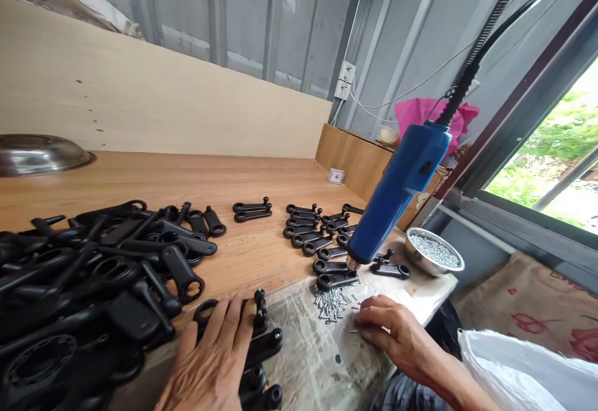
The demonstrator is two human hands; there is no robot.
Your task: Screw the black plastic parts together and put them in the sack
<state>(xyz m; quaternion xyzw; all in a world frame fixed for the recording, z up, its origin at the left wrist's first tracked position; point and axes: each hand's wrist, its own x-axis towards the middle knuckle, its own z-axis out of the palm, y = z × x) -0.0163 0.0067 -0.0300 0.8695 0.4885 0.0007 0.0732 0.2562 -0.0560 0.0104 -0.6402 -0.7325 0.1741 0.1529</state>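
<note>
left hand lies flat, fingers spread, on black plastic levers at the table edge. right hand pinches a small screw just beside the loose screw pile. blue hanging screwdriver hangs above that hand, metal bowl beyond.

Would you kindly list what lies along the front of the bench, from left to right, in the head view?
Heap of black plastic parts → left hand resting on black parts → loose small screws → right hand picking at the screws → steel bowl of screws → white plastic bag.
</note>
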